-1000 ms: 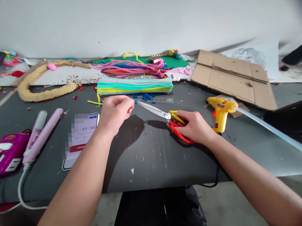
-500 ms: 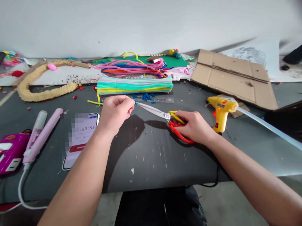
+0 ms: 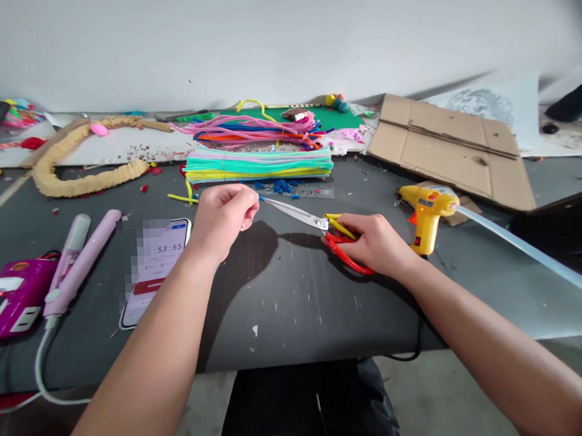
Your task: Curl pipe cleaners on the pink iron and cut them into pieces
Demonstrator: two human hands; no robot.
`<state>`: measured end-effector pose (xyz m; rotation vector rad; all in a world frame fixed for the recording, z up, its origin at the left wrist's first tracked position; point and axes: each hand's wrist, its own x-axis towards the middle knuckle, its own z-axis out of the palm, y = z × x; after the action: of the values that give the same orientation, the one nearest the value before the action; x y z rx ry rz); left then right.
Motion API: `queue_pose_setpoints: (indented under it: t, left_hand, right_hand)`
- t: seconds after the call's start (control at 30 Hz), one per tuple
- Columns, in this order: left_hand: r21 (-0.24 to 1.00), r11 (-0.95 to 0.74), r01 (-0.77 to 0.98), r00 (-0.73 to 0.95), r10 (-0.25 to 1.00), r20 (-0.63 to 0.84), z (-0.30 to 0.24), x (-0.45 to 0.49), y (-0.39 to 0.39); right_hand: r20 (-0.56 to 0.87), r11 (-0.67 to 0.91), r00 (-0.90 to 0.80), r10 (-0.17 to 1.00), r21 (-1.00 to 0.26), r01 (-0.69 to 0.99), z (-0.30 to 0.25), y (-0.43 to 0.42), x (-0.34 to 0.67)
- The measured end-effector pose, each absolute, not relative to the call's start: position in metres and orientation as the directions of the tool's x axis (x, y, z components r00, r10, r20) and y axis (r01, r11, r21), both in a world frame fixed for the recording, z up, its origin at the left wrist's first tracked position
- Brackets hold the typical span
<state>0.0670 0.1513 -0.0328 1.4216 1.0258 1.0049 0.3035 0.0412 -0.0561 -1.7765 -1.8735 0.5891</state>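
Note:
My left hand (image 3: pixel 226 214) is closed in a pinch, with a tiny blue end of pipe cleaner (image 3: pixel 260 199) showing at its fingertips. The rest of that piece is hidden inside the fingers. My right hand (image 3: pixel 373 240) grips scissors (image 3: pixel 295 212) by their red and yellow handles. The blades point left and look nearly closed, their tips at the blue end. Just behind, small blue cut pieces (image 3: pixel 282 187) lie on a clear ruler (image 3: pixel 319 192). Beyond them rests a banded bundle of turquoise, yellow and lilac pipe cleaners (image 3: pixel 259 163).
A yellow glue gun (image 3: pixel 423 215) with a long glue stick stands right of my right hand, before folded cardboard (image 3: pixel 452 150). On the left are a phone (image 3: pixel 161 268), a pink hair straightener (image 3: pixel 83 262) and a purple power strip (image 3: pixel 17 297). Pink pipe cleaners (image 3: pixel 248 126) lie at the back.
Both hands and the scissors stay almost in place; the blades seem to have closed very slightly. Nothing else has visibly moved.

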Motion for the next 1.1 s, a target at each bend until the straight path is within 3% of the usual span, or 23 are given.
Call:
queue_pose_setpoints:
  t: [0.27,1.1]
  left_hand:
    - [0.999,-0.042,-0.012,0.307,0.951,0.044,-0.0336,0.0660,0.1524]
    - [0.996,-0.072,0.050,0.305,0.951,0.053,-0.0324,0.0679,0.1496]
  right_hand:
    - [0.085,0.036,0.021,0.996,-0.615,0.788,-0.0580,0.0398,0.3027]
    - [0.048,0.038,-0.011,0.999,-0.608,0.793,-0.0583,0.0400,0.3028]
